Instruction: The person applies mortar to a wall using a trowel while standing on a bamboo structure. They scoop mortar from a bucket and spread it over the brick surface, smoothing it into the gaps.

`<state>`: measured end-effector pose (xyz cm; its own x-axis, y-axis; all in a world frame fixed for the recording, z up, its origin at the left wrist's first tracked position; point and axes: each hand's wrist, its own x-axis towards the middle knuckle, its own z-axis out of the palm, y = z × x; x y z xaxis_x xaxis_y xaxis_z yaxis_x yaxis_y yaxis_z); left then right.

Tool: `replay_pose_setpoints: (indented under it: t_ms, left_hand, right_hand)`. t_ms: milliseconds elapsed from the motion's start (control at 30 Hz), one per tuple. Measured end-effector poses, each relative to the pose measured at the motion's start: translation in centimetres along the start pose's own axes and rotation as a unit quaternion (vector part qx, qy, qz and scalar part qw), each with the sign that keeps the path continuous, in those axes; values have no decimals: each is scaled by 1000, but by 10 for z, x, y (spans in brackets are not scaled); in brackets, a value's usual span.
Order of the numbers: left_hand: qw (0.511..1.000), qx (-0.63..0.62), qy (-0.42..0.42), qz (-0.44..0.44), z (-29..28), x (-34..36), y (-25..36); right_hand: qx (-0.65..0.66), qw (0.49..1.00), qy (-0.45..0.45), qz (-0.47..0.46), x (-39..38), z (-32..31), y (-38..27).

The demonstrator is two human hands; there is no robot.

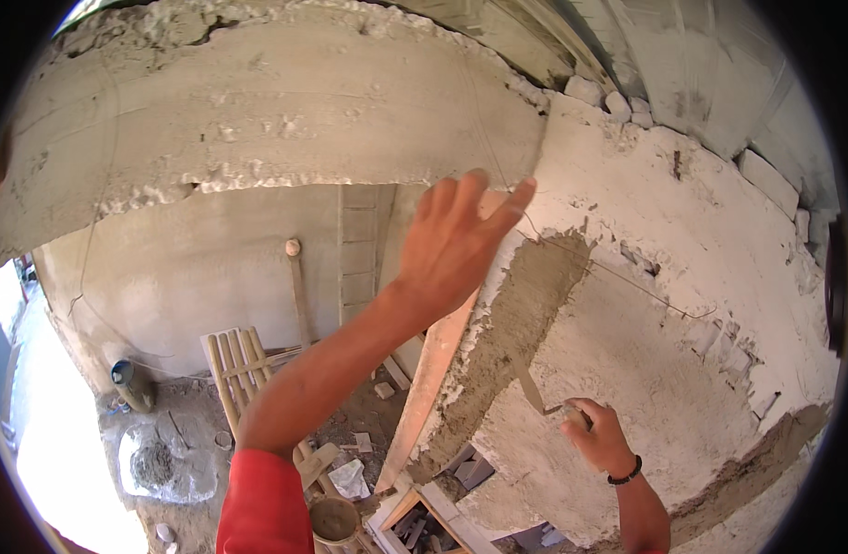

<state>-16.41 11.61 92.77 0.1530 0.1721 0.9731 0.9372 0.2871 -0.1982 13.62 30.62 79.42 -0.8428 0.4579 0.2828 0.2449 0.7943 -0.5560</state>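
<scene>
Beside the mortar strip [546, 277], the right hand [601, 439] grasps a likely light, stiff trowel [532, 390] by its handle [579, 419], the left hand's [453, 242] grip unclear.

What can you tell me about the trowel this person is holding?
The trowel has a slim greyish blade that looks like metal, joined by a thin, bent neck to a handle mostly hidden in the person's right grip. It is tilted, its tip pointing up and leftward in the view, at the edge of the damp-looking mortar strip; whether they touch is unclear.
</scene>
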Motion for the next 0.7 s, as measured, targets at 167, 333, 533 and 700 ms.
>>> replay_pose_setpoints:
  t_ms: [167,333,533,700]
  left_hand:
    - [998,-49,43,12,-16,41,-8]
    - [894,-303,241,-227,-85,71,-51]
    - [746,-481,348,-302,-132,101,-98]
    - [682,-521,396,-326,-134,147,-124]
  right_hand:
    - [75,996,8,49,-7,11,20]
    - [153,987,6,52,-9,27,27]
    - [192,978,-41,64,-7,43,24]
    - [178,979,-71,72,-12,53,20]
